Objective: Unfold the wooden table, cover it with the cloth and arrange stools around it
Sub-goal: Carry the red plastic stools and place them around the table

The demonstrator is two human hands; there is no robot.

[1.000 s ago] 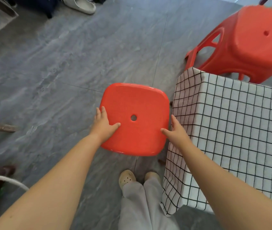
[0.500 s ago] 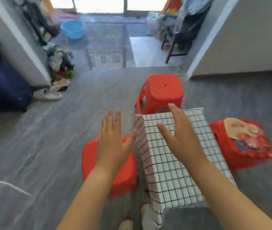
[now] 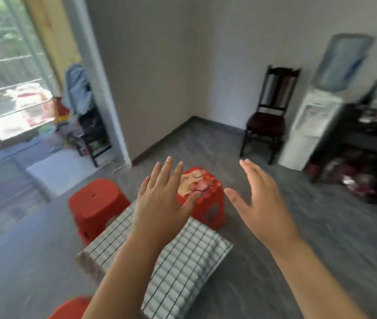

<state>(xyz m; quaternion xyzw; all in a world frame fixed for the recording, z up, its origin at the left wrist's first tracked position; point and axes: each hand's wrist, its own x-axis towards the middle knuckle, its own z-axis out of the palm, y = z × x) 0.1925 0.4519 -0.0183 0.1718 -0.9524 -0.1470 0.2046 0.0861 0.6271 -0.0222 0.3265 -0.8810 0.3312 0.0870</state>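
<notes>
Left hand point(image 3: 160, 203) and right hand point(image 3: 261, 203) held up, fingers spread, gripping nothing. Beneath them, cloth point(image 3: 183, 256) draped over the standing table, wood hidden. Around it: plain stool point(image 3: 95, 203) far left, printed stool point(image 3: 208, 210) far end, third stool point(image 3: 68, 309) near left. Appears nearly done; shows no stool along the right flank.

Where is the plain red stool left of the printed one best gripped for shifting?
Probably by the seat's left and right edges, from above: the plain red stool stands upright with a bare, flat seat, and the checked cloth crowds its near side.
</notes>
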